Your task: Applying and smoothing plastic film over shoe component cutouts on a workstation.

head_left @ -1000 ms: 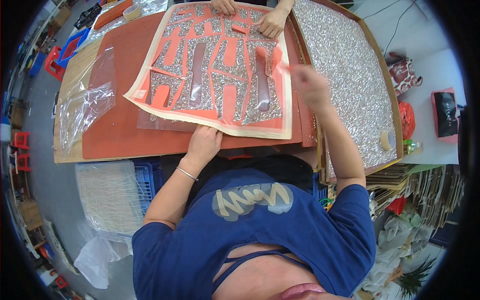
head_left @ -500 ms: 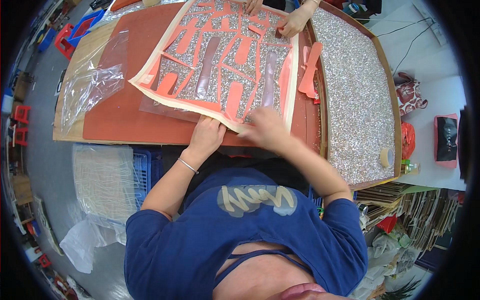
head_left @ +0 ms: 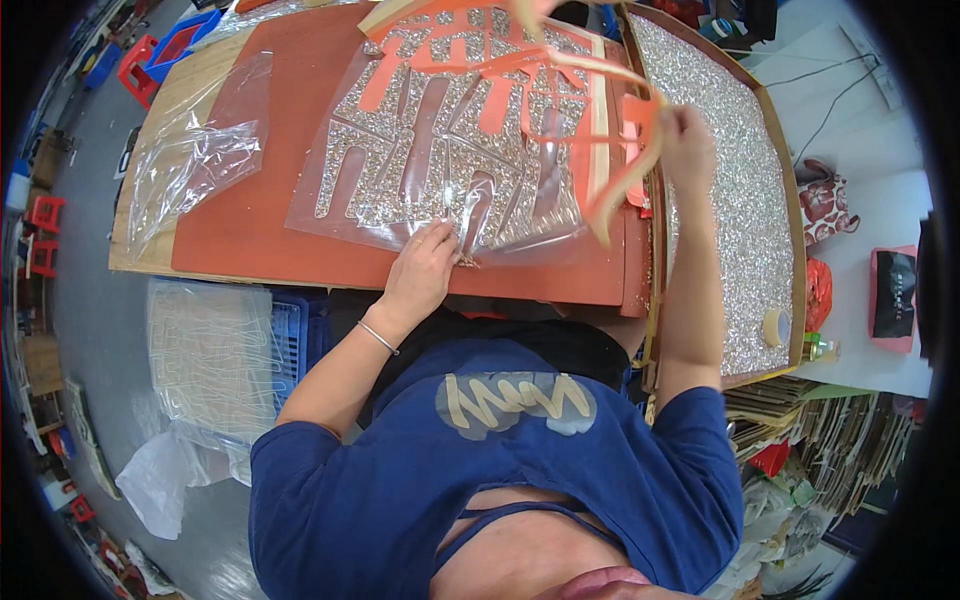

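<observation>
My left hand (head_left: 425,268) presses flat on the near edge of a clear film sheet (head_left: 450,170) that carries glittery silver shapes, lying on a red-brown mat (head_left: 260,220). My right hand (head_left: 685,145) is raised at the right and grips an orange cut-out stencil sheet (head_left: 560,70), which hangs lifted and curling above the film. The glitter shapes under the lifted stencil are uncovered.
A wide shallow tray (head_left: 790,210) full of silver glitter lies to the right, with a tape roll (head_left: 773,327) in its near corner. Crumpled clear plastic (head_left: 190,165) sits on the mat's left. A blue crate (head_left: 290,345) and stacked film sheets (head_left: 205,360) stand below left.
My right hand came down to the stencil's near edge, took hold of it and has now peeled it up off the film. The other person's hands at the far edge are gone from view.
</observation>
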Demonstrator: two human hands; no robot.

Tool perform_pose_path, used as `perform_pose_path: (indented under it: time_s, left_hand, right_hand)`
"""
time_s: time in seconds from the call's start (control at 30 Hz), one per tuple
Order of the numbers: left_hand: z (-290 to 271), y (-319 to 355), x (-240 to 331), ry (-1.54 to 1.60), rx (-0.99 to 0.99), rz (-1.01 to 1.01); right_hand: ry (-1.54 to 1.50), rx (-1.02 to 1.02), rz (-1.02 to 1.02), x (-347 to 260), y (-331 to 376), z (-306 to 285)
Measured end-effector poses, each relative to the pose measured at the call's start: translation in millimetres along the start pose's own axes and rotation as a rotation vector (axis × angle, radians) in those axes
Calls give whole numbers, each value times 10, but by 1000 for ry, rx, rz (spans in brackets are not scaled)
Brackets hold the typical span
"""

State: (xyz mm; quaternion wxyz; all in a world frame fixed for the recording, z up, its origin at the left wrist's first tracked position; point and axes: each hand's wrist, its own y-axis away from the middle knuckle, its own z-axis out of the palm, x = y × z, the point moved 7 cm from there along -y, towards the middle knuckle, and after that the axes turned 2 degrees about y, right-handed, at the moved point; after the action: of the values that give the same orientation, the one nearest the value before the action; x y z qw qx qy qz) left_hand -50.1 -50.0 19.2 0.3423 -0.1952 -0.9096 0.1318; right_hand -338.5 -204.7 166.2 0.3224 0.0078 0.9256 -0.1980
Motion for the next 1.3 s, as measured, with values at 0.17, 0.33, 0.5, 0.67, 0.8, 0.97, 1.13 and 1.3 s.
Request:
perform_pose_path:
  time_s: [0.17,0.33,0.5,0.67,0.8,0.97,1.13,1.3]
  left_hand:
    - [1,-277,296,-365,-204,-70]
    - [353,-327,419,-621,-242,18]
    - [679,-211,442,-460,-395,-67]
    - [569,-304,516,-691,-622,-157]
    - [581,-393,631,-542,-506,11]
    - [384,-518,385,-340,-400,46]
    - [682,-683,152,-343,-301,182]
    - [633,-601,380,-591,-66,287]
  right_hand:
    - [3,-317,-309,-227,802,532]
    - [151,-368,-647,-330,2079,880]
    - [250,-446,-707,-2,2102,846]
    - [458,-353,-153,88,78,28]
    - [570,224,-413,-320,-901,-1182]
    - [219,-884,-491,-708,179,-71]
    - [70,-1127,-187,-274,548,926]
    - [72,-372,-702,-171,329,1896]
